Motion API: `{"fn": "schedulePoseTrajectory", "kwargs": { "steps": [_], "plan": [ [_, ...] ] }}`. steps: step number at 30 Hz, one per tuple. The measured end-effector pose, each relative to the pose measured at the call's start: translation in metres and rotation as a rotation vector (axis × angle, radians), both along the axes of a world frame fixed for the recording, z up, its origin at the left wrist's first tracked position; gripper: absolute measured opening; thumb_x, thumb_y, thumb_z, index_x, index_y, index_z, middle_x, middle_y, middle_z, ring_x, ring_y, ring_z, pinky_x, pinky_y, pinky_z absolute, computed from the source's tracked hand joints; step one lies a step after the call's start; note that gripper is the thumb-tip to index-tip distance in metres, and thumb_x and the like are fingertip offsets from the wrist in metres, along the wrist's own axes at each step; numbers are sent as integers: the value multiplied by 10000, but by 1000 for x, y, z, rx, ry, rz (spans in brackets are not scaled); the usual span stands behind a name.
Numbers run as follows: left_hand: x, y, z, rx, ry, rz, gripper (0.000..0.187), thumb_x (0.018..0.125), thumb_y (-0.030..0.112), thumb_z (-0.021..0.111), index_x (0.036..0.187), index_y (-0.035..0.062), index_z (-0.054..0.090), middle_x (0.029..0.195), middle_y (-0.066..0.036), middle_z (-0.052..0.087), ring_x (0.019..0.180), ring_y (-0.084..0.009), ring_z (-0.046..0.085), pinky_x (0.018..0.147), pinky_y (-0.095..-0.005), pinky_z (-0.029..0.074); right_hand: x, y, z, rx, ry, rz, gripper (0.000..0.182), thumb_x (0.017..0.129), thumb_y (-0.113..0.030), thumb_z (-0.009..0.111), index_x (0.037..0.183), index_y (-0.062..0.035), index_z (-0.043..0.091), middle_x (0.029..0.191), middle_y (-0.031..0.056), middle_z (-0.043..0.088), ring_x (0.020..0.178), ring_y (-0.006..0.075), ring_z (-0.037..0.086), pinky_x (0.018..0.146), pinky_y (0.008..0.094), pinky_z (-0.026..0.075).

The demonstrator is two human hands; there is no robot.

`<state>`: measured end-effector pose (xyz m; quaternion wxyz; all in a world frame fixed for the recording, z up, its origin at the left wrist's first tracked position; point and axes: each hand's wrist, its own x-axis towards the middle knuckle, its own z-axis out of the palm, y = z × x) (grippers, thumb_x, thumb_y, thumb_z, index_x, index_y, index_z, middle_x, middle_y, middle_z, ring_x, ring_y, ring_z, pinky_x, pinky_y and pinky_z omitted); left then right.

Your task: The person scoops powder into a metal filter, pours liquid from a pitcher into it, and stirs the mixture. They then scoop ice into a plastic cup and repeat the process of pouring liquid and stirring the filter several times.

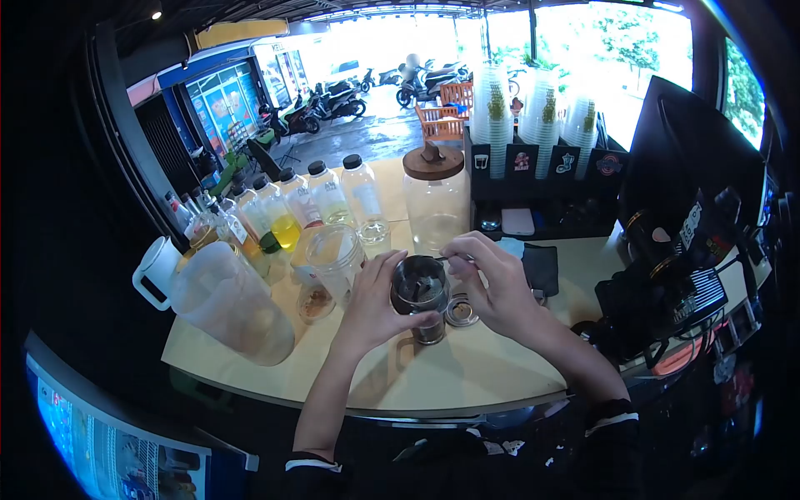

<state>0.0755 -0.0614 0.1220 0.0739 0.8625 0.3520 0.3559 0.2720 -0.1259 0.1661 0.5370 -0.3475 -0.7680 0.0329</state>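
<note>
Landmark: the tall jar with a wooden lid (437,208). The dark cup (420,290) is on the near side of it. Left hand (377,302) curls round the cup, thumb across the front; right hand (493,287) pinches a thin handle (441,257) at the cup's rim, fingers bunched.

Risks, my read: cup looks smooth, so a loose left grip plus a hard push on the handle could tip it and spill whatever's inside. Left knuckles sit close to the clear container (327,260), left of the tall jar and nearer me; a sideways slip could knock it. The round metal-looking piece (462,311), also nearer than the tall jar, is right under the right hand; a dropped wrist could shove it along the surface (475,375).

Hard to tell: the handle's lower end, lost in the dark cup; contents murky. Small glass base (429,332) below: part of the cup or separate, can't say. Right palm hidden.
</note>
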Motion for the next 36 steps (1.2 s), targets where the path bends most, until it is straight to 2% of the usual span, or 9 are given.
{"fn": "schedulePoseTrajectory", "kwargs": {
  "steps": [5, 7, 13, 17, 19, 23, 26, 28, 36],
  "plan": [
    [7, 10, -9, -65, -73, -17, 880, 507, 327, 908, 1232, 46, 495, 1185, -129, 547, 1124, -306, 539, 993, -411, 418, 6, -1, -18, -15, 5, 16, 154, 893, -1, 552, 1047, -4, 548, 912, 146, 587, 775, 319, 618, 653, 376, 482],
    [8, 11, -10, -99, -110, -22, 865, 498, 312, 912, 1215, 46, 508, 1166, -122, 566, 1106, -301, 554, 986, -408, 424, 8, 1, -27, -25, 13, -4, 132, 895, 34, 545, 1024, 21, 571, 992, 137, 642, 823, 202, 666, 736, 292, 538],
    [5, 16, -8, -8, -126, -82, 801, 496, 267, 902, 1182, 68, 540, 1184, -109, 576, 1109, -288, 562, 981, -410, 432, 17, -1, -38, -276, 244, 310, 125, 956, -10, 475, 1020, 55, 560, 1041, 168, 628, 946, 197, 636, 856, 323, 530],
    [-1, 17, -1, -19, -139, -166, 813, 504, 226, 882, 1225, 106, 528, 1247, -116, 537, 1217, -300, 491, 1039, -422, 385, 20, 1, -37, -228, 288, 288, 104, 947, -56, 523, 1009, 10, 574, 1004, 115, 650, 908, 173, 650, 790, 296, 527],
    [-4, 19, 2, -20, -128, -202, 829, 510, 219, 869, 1253, 128, 515, 1290, -121, 509, 1261, -305, 452, 1066, -430, 356, 20, 0, -33, -310, 352, 436, 146, 989, -105, 455, 1048, 15, 512, 1084, 142, 619, 956, 171, 626, 846, 307, 507],
    [-5, 16, 15, 51, -49, -240, 826, 514, 198, 857, 1261, 149, 510, 1295, -93, 500, 1286, -291, 427, 1079, -438, 341, 26, -1, -23, -375, 304, 451, 168, 1008, -124, 396, 1086, 10, 460, 1146, 162, 586, 982, 165, 602, 888, 321, 488],
    [-6, 15, 19, 119, -4, -243, 821, 511, 203, 857, 1256, 155, 515, 1278, -63, 510, 1285, -275, 425, 1077, -436, 343, 28, 2, -14, -392, 365, 496, 169, 1010, -123, 381, 1091, 1, 460, 1123, 161, 603, 964, 161, 602, 878, 320, 489],
    [-7, 15, 20, 144, 8, -236, 822, 508, 205, 858, 1254, 156, 517, 1271, -49, 513, 1284, -266, 424, 1075, -435, 345, 35, 4, -8, -449, 214, 488, 174, 1012, -122, 368, 1086, -2, 471, 1081, 155, 628, 963, 162, 607, 865, 321, 494],
    [-6, 13, 22, 179, 43, -226, 820, 503, 224, 857, 1249, 157, 523, 1269, -40, 511, 1279, -256, 422, 1054, -430, 355, 35, 9, 5, -394, 154, 422, 201, 1012, -124, 373, 1069, 19, 502, 1022, 133, 662, 914, 157, 635, 830, 309, 518]
  ]
}}
